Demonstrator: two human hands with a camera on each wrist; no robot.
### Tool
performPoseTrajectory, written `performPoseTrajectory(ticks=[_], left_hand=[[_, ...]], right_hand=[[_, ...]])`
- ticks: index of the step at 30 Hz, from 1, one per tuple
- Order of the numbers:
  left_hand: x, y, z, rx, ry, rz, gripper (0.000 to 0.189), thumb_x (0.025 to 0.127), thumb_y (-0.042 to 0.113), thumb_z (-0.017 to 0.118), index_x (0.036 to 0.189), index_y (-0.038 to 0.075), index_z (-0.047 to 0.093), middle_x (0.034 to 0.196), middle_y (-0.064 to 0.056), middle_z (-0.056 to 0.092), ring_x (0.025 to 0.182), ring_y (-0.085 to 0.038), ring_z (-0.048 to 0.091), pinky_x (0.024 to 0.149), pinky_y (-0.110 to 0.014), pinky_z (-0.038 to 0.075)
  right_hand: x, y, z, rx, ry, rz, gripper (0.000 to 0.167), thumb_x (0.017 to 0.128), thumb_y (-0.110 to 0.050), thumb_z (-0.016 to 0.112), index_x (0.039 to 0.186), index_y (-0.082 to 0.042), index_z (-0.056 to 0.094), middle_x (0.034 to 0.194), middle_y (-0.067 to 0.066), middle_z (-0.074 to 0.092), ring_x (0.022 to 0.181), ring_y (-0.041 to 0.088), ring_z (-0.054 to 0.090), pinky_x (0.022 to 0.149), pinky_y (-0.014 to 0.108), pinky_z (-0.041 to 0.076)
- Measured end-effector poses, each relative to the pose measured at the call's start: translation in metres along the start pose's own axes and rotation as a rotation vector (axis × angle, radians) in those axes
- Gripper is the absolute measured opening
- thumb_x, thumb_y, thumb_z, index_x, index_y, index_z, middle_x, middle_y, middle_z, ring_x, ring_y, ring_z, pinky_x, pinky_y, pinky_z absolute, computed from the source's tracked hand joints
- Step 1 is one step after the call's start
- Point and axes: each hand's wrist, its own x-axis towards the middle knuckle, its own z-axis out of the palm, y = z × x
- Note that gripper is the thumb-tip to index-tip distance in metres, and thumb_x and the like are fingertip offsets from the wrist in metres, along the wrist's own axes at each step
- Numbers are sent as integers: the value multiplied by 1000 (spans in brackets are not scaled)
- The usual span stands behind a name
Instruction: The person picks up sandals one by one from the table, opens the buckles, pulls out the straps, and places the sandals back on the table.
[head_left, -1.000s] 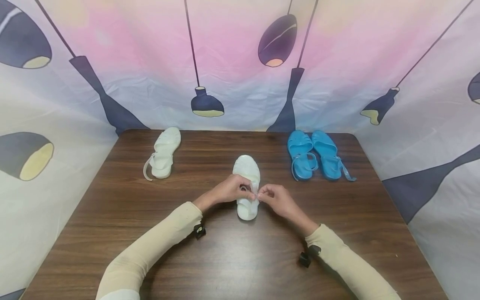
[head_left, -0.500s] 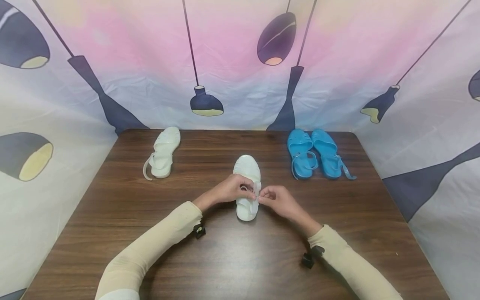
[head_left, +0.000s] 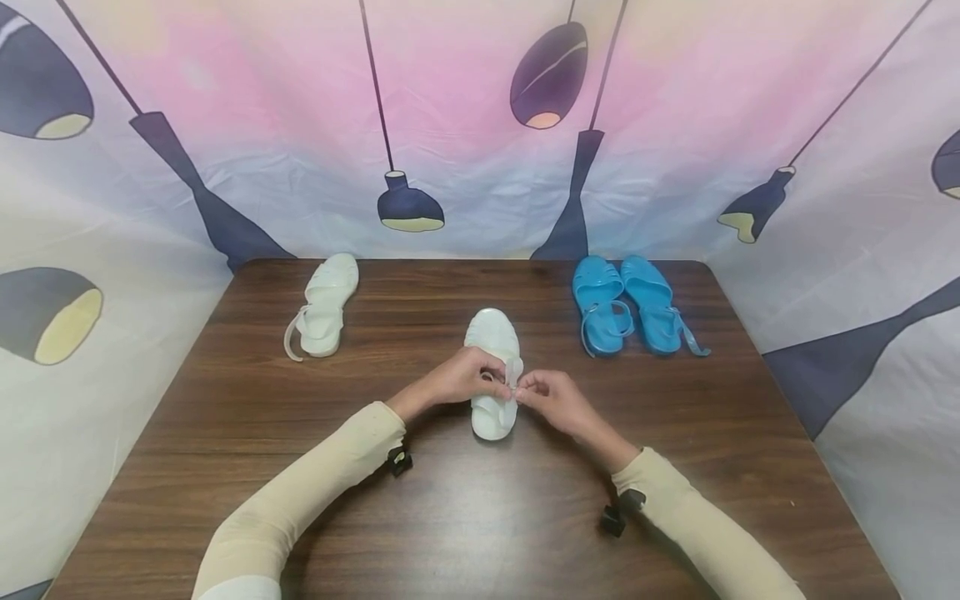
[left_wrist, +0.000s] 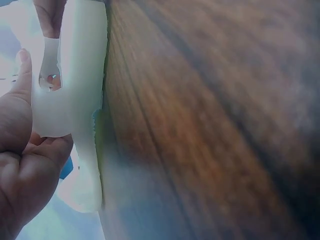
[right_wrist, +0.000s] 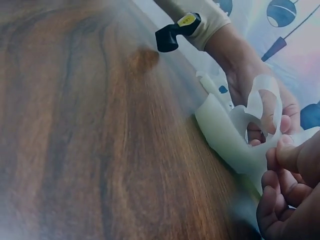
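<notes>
A white jelly sandal (head_left: 491, 332) lies sole down near the middle of the table, toe pointing away. My left hand (head_left: 465, 377) reaches over its left side and pinches the ankle strap (head_left: 513, 372) between thumb and fingers. From the other side, my right hand (head_left: 557, 400) pinches the strap at the sandal's right edge, its fingertips meeting the left ones. In the right wrist view the strap (right_wrist: 264, 85) rises in a loop above the sandal. The sandal's side (left_wrist: 85, 75) fills part of the left wrist view. Fingers hide the fastening point.
Another white sandal (head_left: 332, 287) lies at the back left, its strap loose. Two blue sandals (head_left: 600, 283) lie side by side at the back right. A patterned cloth (head_left: 480, 125) surrounds the wooden table (head_left: 450, 533) at the back and sides.
The strap's upper part has shifted slightly right and now bulges up in a small loop. My right hand drew back slightly, then came in again. The left hand holds nearly still.
</notes>
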Motion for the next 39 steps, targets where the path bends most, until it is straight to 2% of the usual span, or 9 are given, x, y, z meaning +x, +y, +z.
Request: performPoseTrajectory(ticks=[10,15,18,21,29,39], left_hand=[[0,1,-1,-9,-2,-5,14,86,23,84,82,15,73,75,11,65,71,-4,55,66,-22,49],[-1,1,-1,-60,-4,-16,12,88,20,83,94,12,77,88,6,73,83,-6,64,79,-24,55],[-2,-1,-1,-106,-6,-39,16,89,18,81,102,9,78,96,2,76,90,-8,67,85,-26,56],[-2,-2,-2,-114,-8,-52,18,91,17,79,107,8,78,101,1,77,93,-7,68,89,-26,55],[-3,0,-5,-93,-22,-78,20,95,22,76,111,11,78,105,3,77,97,-7,67,91,-27,54],[-3,1,-5,-106,-22,-94,21,95,24,75,112,11,78,107,2,77,99,-8,67,92,-28,54]], right_hand=[[-1,-6,-2,-6,21,30,10,95,-14,73,96,-4,74,90,3,72,84,16,62,76,29,54],[-3,-3,-4,36,6,53,13,94,-15,76,97,-2,75,92,5,74,83,15,65,72,27,54],[-5,-2,-6,53,-14,45,15,93,-16,76,100,-2,77,97,7,75,87,15,69,74,28,57],[-7,-1,-8,59,-31,41,19,94,-18,77,102,-2,77,101,8,76,91,18,71,76,31,58],[-9,1,-16,87,-23,131,30,93,-32,77,109,-6,76,95,6,76,78,20,68,68,34,58],[-13,-5,-20,116,33,170,34,93,-35,77,109,-5,74,92,9,75,78,24,68,68,35,58]])
